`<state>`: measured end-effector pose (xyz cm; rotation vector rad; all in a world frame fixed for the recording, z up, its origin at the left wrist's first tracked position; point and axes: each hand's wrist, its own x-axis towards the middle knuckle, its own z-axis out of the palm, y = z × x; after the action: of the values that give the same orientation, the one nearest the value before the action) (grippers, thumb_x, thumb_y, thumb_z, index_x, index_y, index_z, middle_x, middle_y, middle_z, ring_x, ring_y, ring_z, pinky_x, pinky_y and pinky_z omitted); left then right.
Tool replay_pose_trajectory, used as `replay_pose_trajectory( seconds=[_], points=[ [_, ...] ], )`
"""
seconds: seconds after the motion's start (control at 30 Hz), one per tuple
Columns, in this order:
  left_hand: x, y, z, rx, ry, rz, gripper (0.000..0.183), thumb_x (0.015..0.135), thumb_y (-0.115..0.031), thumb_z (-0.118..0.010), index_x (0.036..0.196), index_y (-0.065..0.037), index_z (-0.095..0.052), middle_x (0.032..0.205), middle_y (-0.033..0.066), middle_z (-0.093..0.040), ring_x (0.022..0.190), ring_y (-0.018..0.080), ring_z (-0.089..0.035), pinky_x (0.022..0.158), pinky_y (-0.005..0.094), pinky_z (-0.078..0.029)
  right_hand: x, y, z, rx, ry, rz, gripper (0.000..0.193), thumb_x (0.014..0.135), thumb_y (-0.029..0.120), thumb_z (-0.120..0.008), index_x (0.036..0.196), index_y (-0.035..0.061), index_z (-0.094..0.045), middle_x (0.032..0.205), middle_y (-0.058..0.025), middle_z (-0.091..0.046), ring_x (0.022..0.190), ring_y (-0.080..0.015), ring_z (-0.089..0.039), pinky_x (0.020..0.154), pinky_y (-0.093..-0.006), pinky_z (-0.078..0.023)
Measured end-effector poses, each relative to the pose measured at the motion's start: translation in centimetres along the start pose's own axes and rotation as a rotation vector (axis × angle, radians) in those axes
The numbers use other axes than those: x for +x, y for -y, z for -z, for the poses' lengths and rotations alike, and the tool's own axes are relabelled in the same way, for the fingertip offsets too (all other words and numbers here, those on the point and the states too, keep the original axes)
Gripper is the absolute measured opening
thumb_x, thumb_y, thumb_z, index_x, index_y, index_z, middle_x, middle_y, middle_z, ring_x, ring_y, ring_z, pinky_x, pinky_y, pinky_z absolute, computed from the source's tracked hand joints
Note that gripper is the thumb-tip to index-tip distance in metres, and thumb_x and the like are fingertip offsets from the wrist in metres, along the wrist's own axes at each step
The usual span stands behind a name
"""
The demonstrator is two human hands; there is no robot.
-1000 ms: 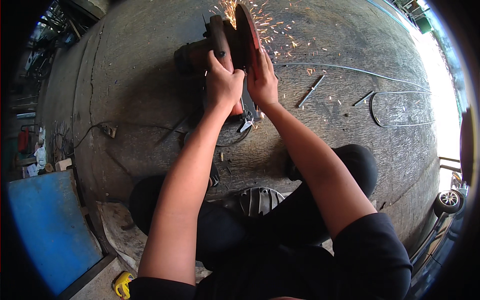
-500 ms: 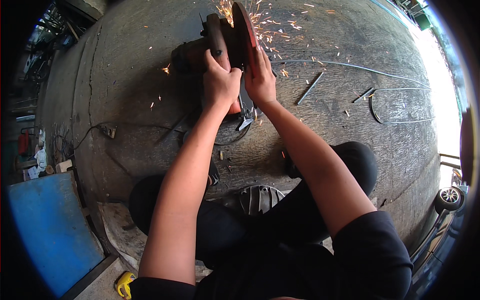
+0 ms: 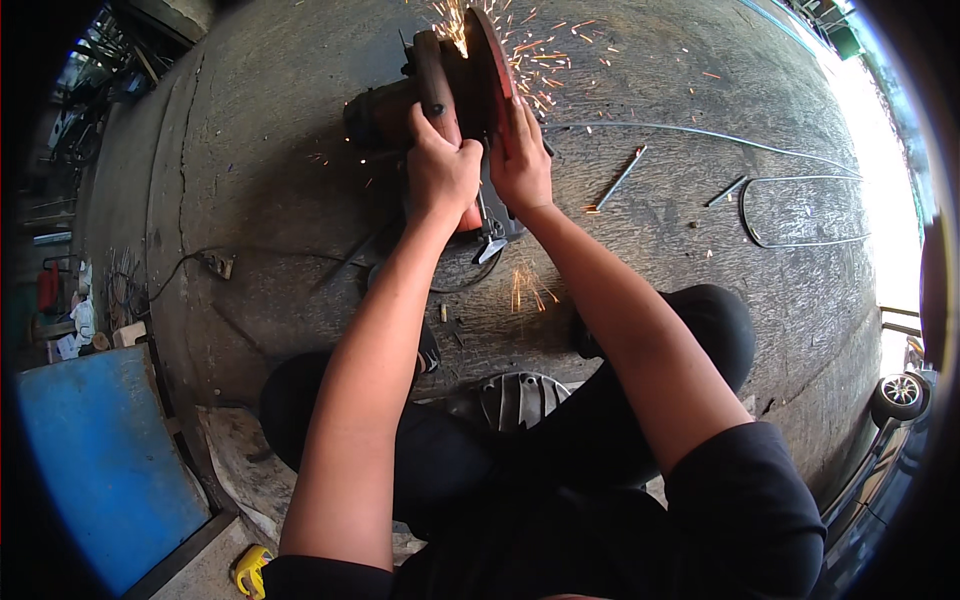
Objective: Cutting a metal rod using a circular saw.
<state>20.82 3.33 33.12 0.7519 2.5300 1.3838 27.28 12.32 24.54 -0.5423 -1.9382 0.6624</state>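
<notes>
A cut-off saw (image 3: pixel 385 112) with a dark motor stands on the floor in front of me, throwing sparks from its far end. My left hand (image 3: pixel 443 172) is closed round its worn red handle (image 3: pixel 436 85). Flat against the red blade guard (image 3: pixel 490 65) lies my right hand (image 3: pixel 522 172), fingers stretched along its side. A small silver lever (image 3: pixel 490 248) shows at the saw's near end. The cutting point itself is hidden behind the guard and handle.
Two short metal rods (image 3: pixel 622 178) (image 3: pixel 727 191) lie to the right, near a long thin rod (image 3: pixel 700 129). A cable (image 3: pixel 180 262) runs left. Between my feet sits a ribbed metal part (image 3: pixel 522 398). A blue panel (image 3: pixel 105 460) and yellow tape measure (image 3: pixel 250 572) are at lower left.
The saw's handle and guard have dipped slightly, my hands with them. The sparks have shifted, and a small burst now shows on the floor near the saw's close end.
</notes>
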Motion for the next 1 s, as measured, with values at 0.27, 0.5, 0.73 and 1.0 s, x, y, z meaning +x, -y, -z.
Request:
replay_pose_trajectory(
  seconds=[0.27, 0.5, 0.73, 1.0],
  points=[
    [0.02, 0.2, 0.13, 0.016, 0.006, 0.037, 0.069, 0.074, -0.015, -0.06, 0.134, 0.003, -0.032, 0.104, 0.0297, -0.061, 0.094, 0.0417, -0.064, 0.084, 0.0435, -0.05, -0.18, 0.09, -0.31, 0.007, 0.008, -0.009, 0.058, 0.082, 0.004, -0.058, 0.138, 0.0072, -0.042, 0.131, -0.0249, -0.048, 0.114, -0.0426, -0.053, 0.087, -0.0447, -0.051],
    [0.05, 0.23, -0.08, 0.001, 0.011, 0.011, 0.07, 0.074, -0.014, -0.059, 0.135, 0.002, -0.029, 0.096, 0.0306, -0.063, 0.09, 0.0439, -0.064, 0.08, 0.0465, -0.051, -0.15, -0.16, -0.12, 0.003, 0.003, -0.007, 0.059, 0.082, 0.005, -0.058, 0.138, 0.0069, -0.042, 0.131, -0.0255, -0.048, 0.112, -0.0425, -0.054, 0.086, -0.0443, -0.051],
    [0.09, 0.53, 0.04, 0.011, 0.0, 0.011, 0.072, 0.073, -0.014, -0.058, 0.136, 0.001, -0.028, 0.094, 0.0341, -0.062, 0.091, 0.0466, -0.062, 0.08, 0.0494, -0.051, -0.23, -0.09, -0.41, -0.001, -0.01, 0.028, 0.06, 0.082, 0.005, -0.058, 0.139, 0.0071, -0.04, 0.131, -0.0258, -0.048, 0.111, -0.043, -0.055, 0.085, -0.0445, -0.052],
    [-0.14, 0.02, 0.14, 0.012, 0.007, 0.032, 0.07, 0.074, -0.014, -0.06, 0.135, 0.004, -0.031, 0.099, 0.0297, -0.062, 0.091, 0.0419, -0.064, 0.081, 0.0437, -0.051, -0.34, -0.17, -0.29, -0.014, 0.006, 0.003, 0.061, 0.081, 0.006, -0.059, 0.139, 0.0076, -0.04, 0.132, -0.0249, -0.048, 0.11, -0.0433, -0.055, 0.084, -0.045, -0.052]
  ],
)
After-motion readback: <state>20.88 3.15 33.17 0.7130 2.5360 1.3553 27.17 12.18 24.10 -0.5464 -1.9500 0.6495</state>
